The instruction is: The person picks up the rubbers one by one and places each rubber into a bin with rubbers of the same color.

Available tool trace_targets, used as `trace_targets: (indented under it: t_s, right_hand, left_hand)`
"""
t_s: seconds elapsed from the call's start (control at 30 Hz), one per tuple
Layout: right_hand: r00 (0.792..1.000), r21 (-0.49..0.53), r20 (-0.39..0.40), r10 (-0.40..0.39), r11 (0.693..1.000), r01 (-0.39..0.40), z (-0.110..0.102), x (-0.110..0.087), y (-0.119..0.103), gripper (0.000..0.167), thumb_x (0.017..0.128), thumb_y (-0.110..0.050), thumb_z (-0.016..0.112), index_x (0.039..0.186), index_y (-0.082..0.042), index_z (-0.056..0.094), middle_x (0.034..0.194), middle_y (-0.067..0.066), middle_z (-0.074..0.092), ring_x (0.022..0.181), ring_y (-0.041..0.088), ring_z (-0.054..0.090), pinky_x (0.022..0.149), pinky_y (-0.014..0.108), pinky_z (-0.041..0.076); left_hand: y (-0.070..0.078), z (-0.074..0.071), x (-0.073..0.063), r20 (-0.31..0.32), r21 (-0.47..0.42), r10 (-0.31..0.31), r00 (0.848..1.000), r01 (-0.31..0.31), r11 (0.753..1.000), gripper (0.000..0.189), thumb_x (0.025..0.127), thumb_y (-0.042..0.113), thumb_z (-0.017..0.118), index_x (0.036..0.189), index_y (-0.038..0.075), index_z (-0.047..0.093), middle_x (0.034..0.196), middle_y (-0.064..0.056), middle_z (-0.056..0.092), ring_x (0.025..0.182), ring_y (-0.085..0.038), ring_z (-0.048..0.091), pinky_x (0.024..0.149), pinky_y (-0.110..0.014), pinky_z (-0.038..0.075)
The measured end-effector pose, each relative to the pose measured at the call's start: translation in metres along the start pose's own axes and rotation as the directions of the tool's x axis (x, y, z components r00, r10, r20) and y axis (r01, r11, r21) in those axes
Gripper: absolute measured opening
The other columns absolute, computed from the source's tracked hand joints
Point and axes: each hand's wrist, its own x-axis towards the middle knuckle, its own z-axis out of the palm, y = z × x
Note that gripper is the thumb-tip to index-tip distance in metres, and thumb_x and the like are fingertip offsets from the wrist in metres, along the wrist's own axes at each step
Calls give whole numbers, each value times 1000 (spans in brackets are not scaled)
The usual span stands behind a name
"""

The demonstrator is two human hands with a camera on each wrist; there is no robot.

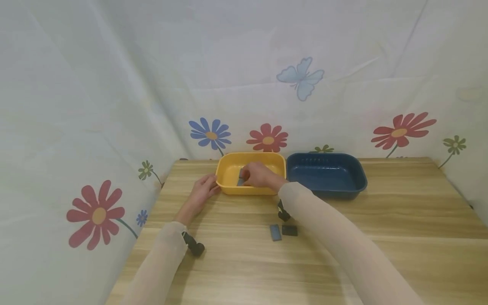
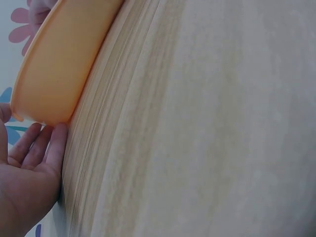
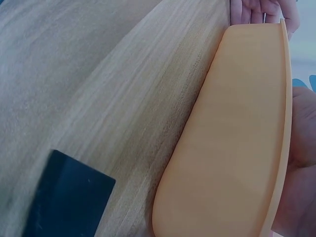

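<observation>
— The left grip [image 1: 203, 189], fingers loosely extended, touched the yellow tray [image 1: 248, 191]; the right grip [image 1: 259, 175] curled inside it by grey pieces [image 1: 240, 182], hold unclear.
— Which way did the tray point?
— Its long axis ran left-right on the woodgrain worktop [image 1: 236, 271], before flowered cloth [image 1: 228, 55]

Your head cam looks forward-down from well back, yellow bin [image 1: 238, 191] at 12 o'clock. Wrist cams [image 1: 194, 245] sit close, rolled, sharing its near wall [image 3: 219, 138]: 10 in left, 4 in right.
</observation>
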Motion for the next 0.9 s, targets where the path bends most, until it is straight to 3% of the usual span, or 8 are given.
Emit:
trace_targets:
  t_s: [0.9]
  right_hand:
    - [1000, 26, 24, -3, 1000, 3, 0, 3, 1, 28, 95, -12, 80, 121, -7, 74, 113, 7, 73, 103, 23, 64, 100, 38, 56]
  left_hand:
    - [2, 1, 2, -4, 6, 4, 1000, -4, 1000, 51, 114, 25, 52, 151, -9, 46, 155, -24, 50, 142, -34, 53, 111, -40, 51]
